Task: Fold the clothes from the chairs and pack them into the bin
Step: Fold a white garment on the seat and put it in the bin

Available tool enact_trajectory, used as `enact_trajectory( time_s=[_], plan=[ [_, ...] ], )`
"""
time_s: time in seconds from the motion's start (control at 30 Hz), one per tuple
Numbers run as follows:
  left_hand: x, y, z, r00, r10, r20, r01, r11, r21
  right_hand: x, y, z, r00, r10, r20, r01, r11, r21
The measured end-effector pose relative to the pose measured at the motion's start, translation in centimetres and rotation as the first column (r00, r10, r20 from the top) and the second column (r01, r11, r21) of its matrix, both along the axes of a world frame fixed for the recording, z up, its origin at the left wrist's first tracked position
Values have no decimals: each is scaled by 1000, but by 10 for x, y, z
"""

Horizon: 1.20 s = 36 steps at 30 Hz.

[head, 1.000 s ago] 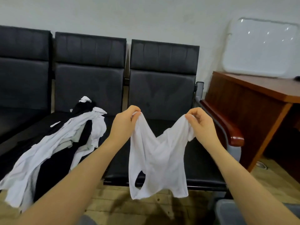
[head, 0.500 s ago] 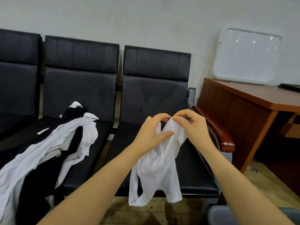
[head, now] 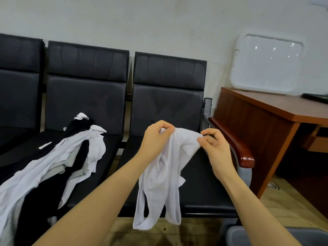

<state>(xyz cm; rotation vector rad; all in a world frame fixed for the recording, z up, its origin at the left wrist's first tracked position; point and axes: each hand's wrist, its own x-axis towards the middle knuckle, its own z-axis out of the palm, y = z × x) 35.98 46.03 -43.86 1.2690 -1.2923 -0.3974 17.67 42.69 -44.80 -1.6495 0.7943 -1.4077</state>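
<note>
A white sleeveless top [head: 163,181] hangs in front of the right-hand black chair [head: 168,96], folded lengthwise with its straps dangling low. My left hand [head: 156,139] grips its upper edge on the left. My right hand [head: 214,144] pinches the same edge on the right between thumb and forefinger. A heap of white, black and grey clothes [head: 53,162] lies across the middle chair seat. The grey bin [head: 236,235] shows only its rim at the bottom right.
A row of black padded chairs [head: 87,82] stands against the wall. A wooden armrest [head: 234,144] ends the row on the right. Beyond it a brown desk [head: 262,118] carries a white lid [head: 266,64] leaning on the wall.
My hands came together, doubling the spread top over, then drew slightly apart again along its upper edge. The view shifted a little to the right.
</note>
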Motion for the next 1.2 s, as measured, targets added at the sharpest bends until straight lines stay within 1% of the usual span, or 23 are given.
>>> enact_trajectory(
  time_s=[0.07,0.17,0.23,0.33,0.5,0.67,0.73,0.77,0.83,0.87,0.9,0.93,1.0,1.03,1.1,1.13,1.2],
  plan=[
    [6,-2,-3,997,21,75,-25,998,58,-1,-6,8,1000,-13,-17,12,999,-47],
    [14,-10,-16,983,85,162,-101,991,93,-1,-19,5,980,-48,-192,27,993,-112],
    [17,-20,-34,962,146,230,-170,982,86,2,-28,-8,946,-71,-317,46,995,-85],
    [21,-38,-70,932,192,308,-229,970,86,8,-43,-46,908,-95,-407,88,995,-35],
    [27,-77,-130,898,184,400,-264,952,156,17,-73,-115,883,-101,-458,163,982,99],
    [27,-107,-174,889,187,419,-303,925,230,26,-89,-168,888,-79,-452,196,956,218],
    [27,-114,-186,892,197,407,-314,917,245,27,-93,-181,874,-88,-479,212,954,210],
    [26,-117,-191,894,208,397,-322,914,246,27,-94,-186,872,-91,-481,200,963,181],
    [25,-118,-198,899,239,367,-330,920,211,28,-97,-190,861,-86,-502,137,988,65],
    [24,-116,-199,905,231,358,-308,935,175,29,-98,-191,843,-80,-532,98,995,5],
    [24,-112,-199,907,185,379,-254,957,140,30,-99,-191,823,-64,-565,57,998,-31],
    [24,-107,-199,892,117,436,-186,975,119,30,-100,-191,798,-43,-601,26,999,-37],
    [24,-96,-201,840,-18,542,-65,989,134,28,-101,-190,714,-6,-700,0,1000,-9],
    [23,-91,-201,817,-76,572,-36,983,182,26,-101,-191,658,-5,-753,-2,1000,-9],
    [24,-86,-201,725,-156,671,-60,956,287,23,-103,-196,570,-23,-821,3,1000,-27],
    [26,-86,-201,680,-172,712,-97,942,320,22,-104,-197,548,-21,-836,11,1000,-18],
    [28,-89,-202,663,-190,724,-139,919,369,22,-107,-199,528,-10,-849,30,1000,7]
  ],
)
